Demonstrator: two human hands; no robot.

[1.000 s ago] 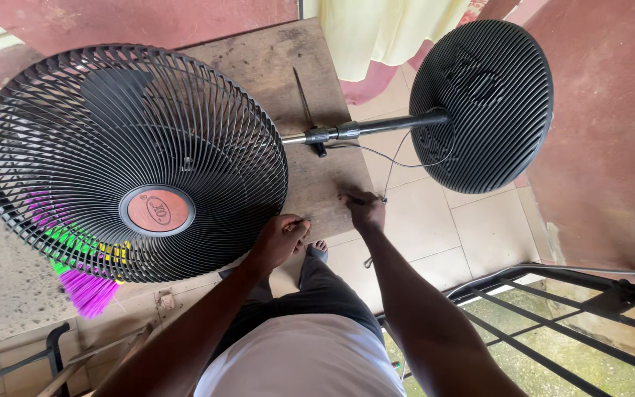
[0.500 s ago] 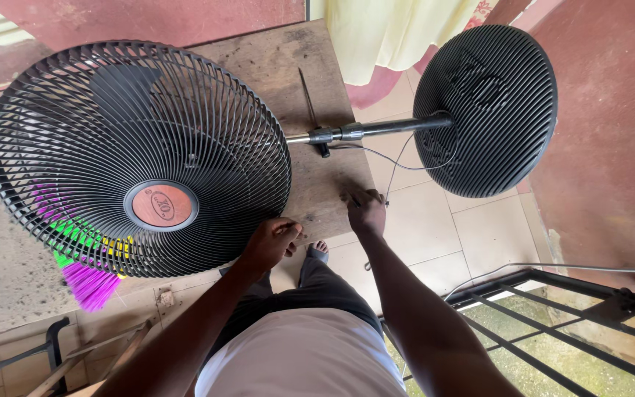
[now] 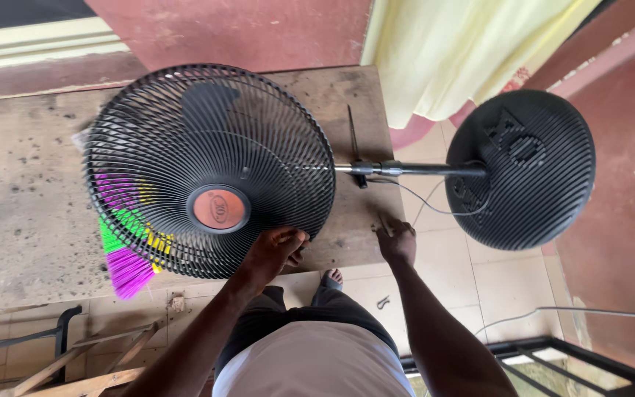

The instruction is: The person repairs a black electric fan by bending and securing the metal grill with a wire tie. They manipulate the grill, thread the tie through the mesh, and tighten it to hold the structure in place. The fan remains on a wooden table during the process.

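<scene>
A: Fan guard [image 3: 209,170], where?
B: Black wire cage, lying flat on the wooden desk [image 3: 31,191], covering most of its middle and right part. Orange-red round badge [image 3: 219,209] at its centre.
A: Left hand [image 3: 274,248]?
B: At the guard's near rim, close to the desk's near edge. Fingers curled onto the rim wires, gripping it.
A: Right hand [image 3: 396,239]?
B: Resting at the desk's near right corner, fingers bent, pinching a small thin tool [image 3: 384,221]. Can't tell what kind.
A: Stand?
B: Metal pole [image 3: 413,169] runs from the guard off the desk's right edge to the round black base [image 3: 521,169], which hangs over the tiled floor [image 3: 508,283]. Thin cable [image 3: 424,206] loops under the pole.
A: Other stuff?
B: Broom bristles [image 3: 128,257], purple, green, yellow, poking out under the guard toward the near edge. Dark narrow tool [image 3: 353,132] on the desk near the far right corner. Small metal piece [image 3: 383,301] on the floor by the person's foot [image 3: 334,277]. Pale yellow cloth [image 3: 464,51] beyond the desk's far right corner.
</scene>
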